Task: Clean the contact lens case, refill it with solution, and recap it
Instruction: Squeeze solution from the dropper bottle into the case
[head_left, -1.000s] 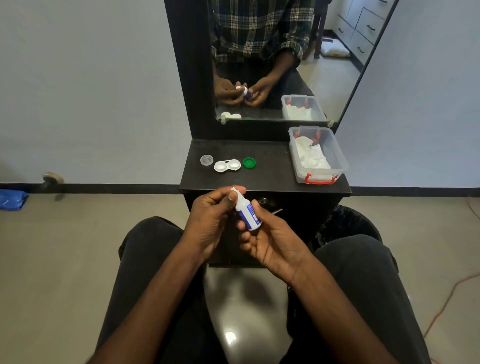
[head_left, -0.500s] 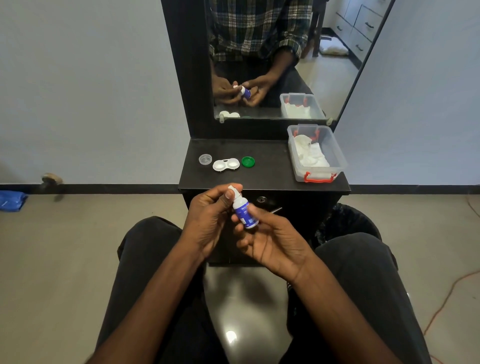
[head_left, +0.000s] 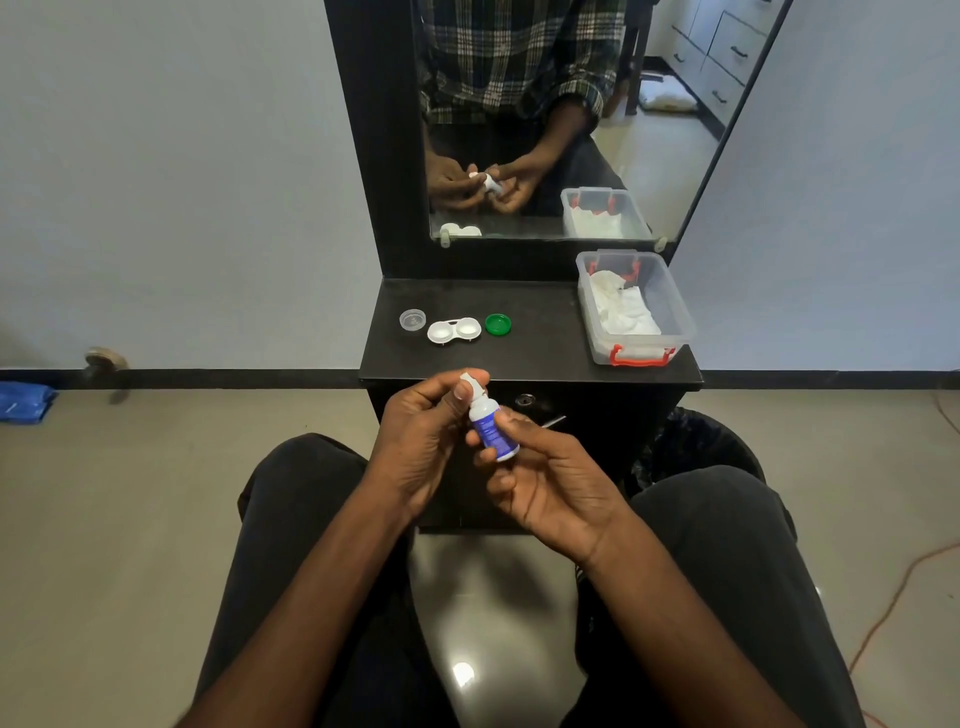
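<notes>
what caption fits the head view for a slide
Both hands grip a small solution bottle above the lap; the open lens case waits on the dresser shelf.

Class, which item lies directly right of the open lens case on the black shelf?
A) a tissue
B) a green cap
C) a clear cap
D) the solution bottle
B: the green cap lies just right of the lens case; the clear cap lies left.

The black bench lies bare mid-surface; a white open lens case (caps flanking) crowds its left, a clear plastic bin its right.
</notes>
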